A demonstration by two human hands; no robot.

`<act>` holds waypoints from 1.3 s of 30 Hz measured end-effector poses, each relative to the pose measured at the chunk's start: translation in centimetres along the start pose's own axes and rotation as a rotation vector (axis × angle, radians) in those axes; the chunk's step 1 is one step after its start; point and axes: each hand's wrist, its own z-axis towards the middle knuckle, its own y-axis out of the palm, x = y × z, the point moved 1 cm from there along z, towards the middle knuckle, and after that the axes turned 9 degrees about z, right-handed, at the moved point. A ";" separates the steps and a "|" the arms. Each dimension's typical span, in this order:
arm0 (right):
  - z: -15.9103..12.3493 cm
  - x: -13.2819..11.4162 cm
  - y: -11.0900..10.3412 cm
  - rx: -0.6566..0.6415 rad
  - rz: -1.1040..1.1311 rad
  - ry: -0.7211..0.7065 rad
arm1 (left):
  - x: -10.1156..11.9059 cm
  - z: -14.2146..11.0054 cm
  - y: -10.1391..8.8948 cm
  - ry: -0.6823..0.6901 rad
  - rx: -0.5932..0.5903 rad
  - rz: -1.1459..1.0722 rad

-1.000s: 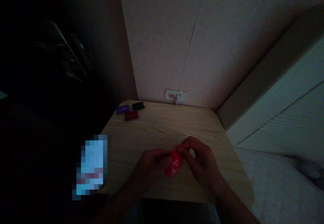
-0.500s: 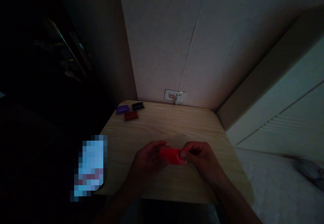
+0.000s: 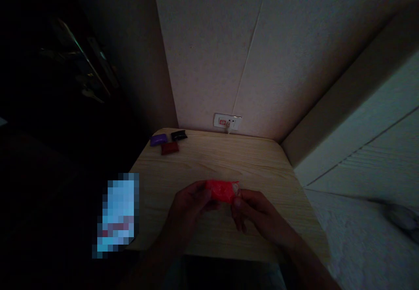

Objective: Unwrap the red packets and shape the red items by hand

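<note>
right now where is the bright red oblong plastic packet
The bright red oblong plastic packet is at lower centre in the head view, held between the left hand and the right hand, over the pale wood-grain tabletop.

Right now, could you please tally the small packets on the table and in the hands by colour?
Purple packet: 1
Black packet: 1
Dark red packet: 1
Bright red packet: 1, held by left hand and right hand
Total: 4

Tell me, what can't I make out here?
All in the head view:
Red packet, underside: turned away from the camera; left hand and right hand cover parts of its ends.
Bright patch: masked by pixelation.
Grey thing: blurred, cut off by the right edge.
</note>
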 end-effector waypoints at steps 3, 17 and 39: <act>0.0 0.3 -0.1 0.028 0.089 0.001 | -0.3 -0.1 0.2 -0.027 -0.010 -0.065; -0.6 0.8 1.2 -0.051 0.253 0.064 | -1.2 -0.1 0.5 -0.030 -0.033 -0.057; -0.4 0.2 1.1 0.152 0.178 0.129 | -0.5 -0.2 0.2 0.018 0.077 0.076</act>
